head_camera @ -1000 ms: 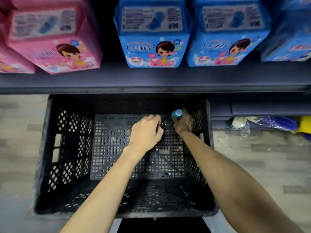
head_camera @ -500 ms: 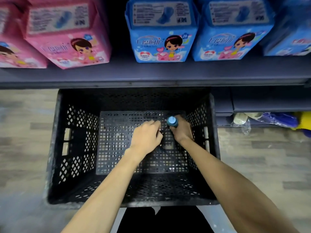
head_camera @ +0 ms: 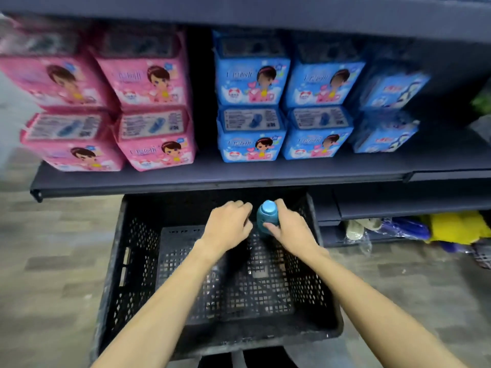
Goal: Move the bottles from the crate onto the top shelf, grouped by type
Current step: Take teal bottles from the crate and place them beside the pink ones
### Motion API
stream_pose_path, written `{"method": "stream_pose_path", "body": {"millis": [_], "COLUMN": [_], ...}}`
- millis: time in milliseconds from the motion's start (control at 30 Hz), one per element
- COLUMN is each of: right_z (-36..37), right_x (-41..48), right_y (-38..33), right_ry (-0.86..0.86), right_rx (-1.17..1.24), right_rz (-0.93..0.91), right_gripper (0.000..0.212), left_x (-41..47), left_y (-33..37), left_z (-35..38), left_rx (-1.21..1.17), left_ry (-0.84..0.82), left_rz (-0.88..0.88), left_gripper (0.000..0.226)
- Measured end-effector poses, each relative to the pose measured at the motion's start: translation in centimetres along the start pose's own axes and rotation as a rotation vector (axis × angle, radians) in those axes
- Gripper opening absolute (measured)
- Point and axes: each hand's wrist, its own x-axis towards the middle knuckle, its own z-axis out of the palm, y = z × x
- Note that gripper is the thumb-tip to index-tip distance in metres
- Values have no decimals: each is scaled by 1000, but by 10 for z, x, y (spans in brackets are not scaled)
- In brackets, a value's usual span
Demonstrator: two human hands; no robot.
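A black perforated crate (head_camera: 125, 264) stands on the floor below the shelving. My right hand (head_camera: 293, 233) is shut on a blue bottle (head_camera: 266, 217) with a light blue cap, held upright near the crate's far wall. My left hand (head_camera: 228, 227) is just left of the bottle with its fingers curled downward. Whatever lies under its palm is hidden. The crate's mesh bottom shows no other bottle.
A dark shelf (head_camera: 212, 180) overhangs the crate's far edge and carries pink packs (head_camera: 151, 139) on the left and blue packs (head_camera: 252, 134) on the right. Another dark shelf board (head_camera: 239, 11) runs above them. Bagged items (head_camera: 451, 229) lie on the floor at the right.
Both hands have risen together from the crate's bottom toward its far rim, and the blue bottle came up with the right hand. The view has tilted up, showing more shelving.
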Motion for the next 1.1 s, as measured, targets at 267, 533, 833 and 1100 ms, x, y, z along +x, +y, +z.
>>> {"method": "stream_pose_path", "body": {"millis": [267,533,833,1100], "right_z": [-125,-251,-365,-405], "right_x": [-17,-39,-53,-50], "right_y": [-63,-129,-198,-217], "right_ry": [152,312,418,485], "right_rx": [27,90,57,20], "right_rz": [-128,-272,-437,-466], "right_gripper": [44,50,40,42], "left_x": [13,9,14,25], "left_y": [9,38,68,81], "left_z": [-103,-231,-362,-403], "left_rx": [45,15,75,107], "left_ry": [148,378,644,712], "left_rz": [225,422,502,524], "left_gripper": [19,12,10,11]}}
